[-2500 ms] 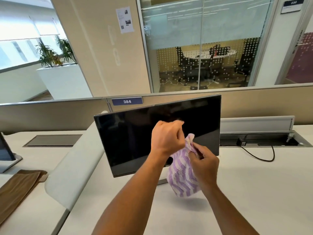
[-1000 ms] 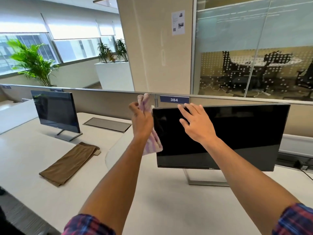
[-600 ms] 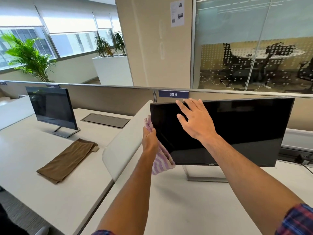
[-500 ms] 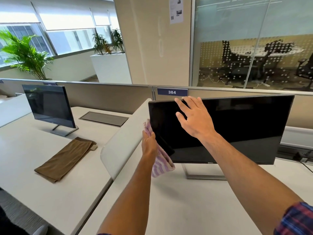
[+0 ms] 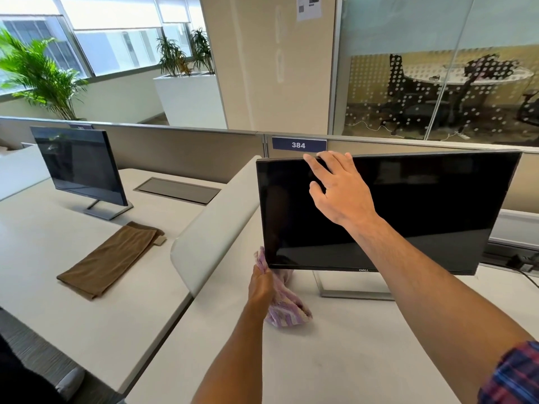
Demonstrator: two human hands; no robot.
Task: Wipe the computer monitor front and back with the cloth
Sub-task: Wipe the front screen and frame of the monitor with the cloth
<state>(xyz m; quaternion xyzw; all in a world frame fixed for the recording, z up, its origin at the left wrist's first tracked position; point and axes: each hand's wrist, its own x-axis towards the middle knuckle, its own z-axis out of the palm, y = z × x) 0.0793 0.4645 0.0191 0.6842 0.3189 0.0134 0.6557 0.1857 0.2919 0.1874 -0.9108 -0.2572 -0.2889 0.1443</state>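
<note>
Two hands at monitor (image 5: 408,205), left hand (image 5: 260,282) gripping cloth (image 5: 287,309), right hand (image 5: 339,189) on top edge

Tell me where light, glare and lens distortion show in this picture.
Head view: daylight pours through the windows at upper left, washed out white; the dark monitor screen carries faint reflections, as does the second monitor; the wide lens bows the partition top and the monitor's edges; a soft shadow lies under the cloth held by the left hand; focus is sharp throughout.
</note>
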